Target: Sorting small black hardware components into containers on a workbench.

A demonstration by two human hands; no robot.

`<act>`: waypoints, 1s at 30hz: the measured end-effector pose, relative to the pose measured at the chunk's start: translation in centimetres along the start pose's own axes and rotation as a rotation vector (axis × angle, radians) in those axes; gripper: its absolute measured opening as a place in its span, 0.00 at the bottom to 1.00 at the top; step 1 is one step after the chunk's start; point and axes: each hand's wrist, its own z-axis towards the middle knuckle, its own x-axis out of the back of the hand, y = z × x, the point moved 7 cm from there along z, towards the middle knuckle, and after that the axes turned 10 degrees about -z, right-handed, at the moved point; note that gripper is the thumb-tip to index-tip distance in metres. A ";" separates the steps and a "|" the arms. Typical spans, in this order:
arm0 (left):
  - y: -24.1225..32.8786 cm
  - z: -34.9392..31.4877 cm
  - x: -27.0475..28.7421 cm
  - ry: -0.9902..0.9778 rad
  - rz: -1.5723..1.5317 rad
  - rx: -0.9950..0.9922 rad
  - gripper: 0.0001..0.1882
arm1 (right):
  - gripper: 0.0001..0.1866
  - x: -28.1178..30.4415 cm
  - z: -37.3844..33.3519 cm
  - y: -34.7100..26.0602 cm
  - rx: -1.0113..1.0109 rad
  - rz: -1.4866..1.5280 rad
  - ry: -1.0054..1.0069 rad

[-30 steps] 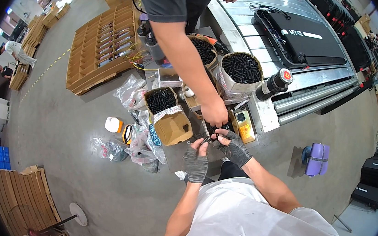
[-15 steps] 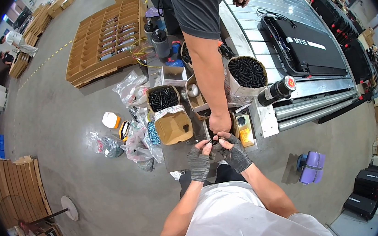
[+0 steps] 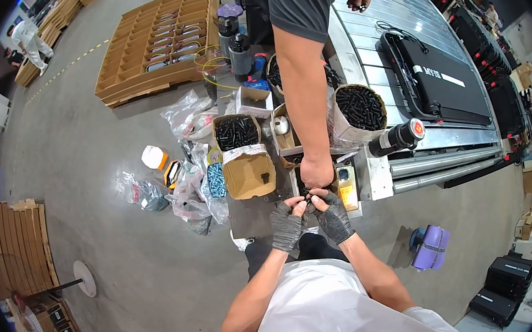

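My left hand (image 3: 289, 222) and my right hand (image 3: 332, 216), in dark grey fingerless gloves, meet at the near edge of a small work table (image 3: 242, 217). Their fingertips are closed on a small black part (image 3: 309, 198), mostly hidden between them. Just beyond, a co-worker's hand (image 3: 316, 171) reaches down into a small box. Beside my right hand a phone (image 3: 346, 187) lies face down. To the left stands an open carton (image 3: 259, 189) with a few black pieces inside. A carton of black bolt-like parts (image 3: 236, 132) and a larger one (image 3: 361, 107) are farther off.
A roller conveyor (image 3: 447, 166) carries a flat black machine (image 3: 441, 76) at the right. A black cylinder (image 3: 387, 143) stands on its corner. Plastic bags (image 3: 189, 203) lie to the left. Beyond is a divided cardboard tray (image 3: 131, 57). A purple-topped stool (image 3: 431, 247) stands right.
My hands have drawn closer together around the small black part. The co-worker's forearm is still over the table. The whole view has shifted slightly.
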 end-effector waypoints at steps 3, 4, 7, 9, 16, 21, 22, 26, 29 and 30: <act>-0.7 0.3 0.5 0.109 -0.066 0.030 0.09 | 0.11 -0.2 0.2 -0.3 0.063 -0.111 -0.004; -0.9 0.3 0.5 0.114 -0.069 0.027 0.09 | 0.11 -0.3 0.3 -0.8 0.124 -0.204 0.008; -1.3 0.5 1.1 0.178 -0.075 0.067 0.10 | 0.09 -1.5 0.1 -2.7 0.278 -0.465 -0.008; 0.0 0.4 0.7 0.103 -0.097 0.017 0.10 | 0.08 -1.5 -0.1 -3.1 0.251 -0.501 0.019; -0.3 0.9 0.0 0.020 -0.093 -0.056 0.10 | 0.10 -0.8 -0.1 -3.0 0.122 -0.382 0.021; -0.5 1.2 -0.3 -0.026 -0.116 -0.005 0.10 | 0.11 -0.9 -0.4 -3.6 0.145 -0.444 0.040; -0.5 1.3 -0.4 -0.029 -0.114 -0.001 0.10 | 0.12 -0.6 -0.3 -3.4 0.163 -0.447 0.046; 0.6 1.4 -1.0 -0.046 0.026 -0.113 0.08 | 0.13 -0.4 0.1 -3.0 0.156 -0.488 0.052; 0.6 1.6 -1.2 -0.064 0.055 -0.115 0.07 | 0.14 0.4 0.4 -1.7 0.059 -0.357 0.047; 0.2 1.8 -1.1 -0.066 0.042 -0.085 0.07 | 0.14 0.4 0.3 -1.6 0.059 -0.355 0.050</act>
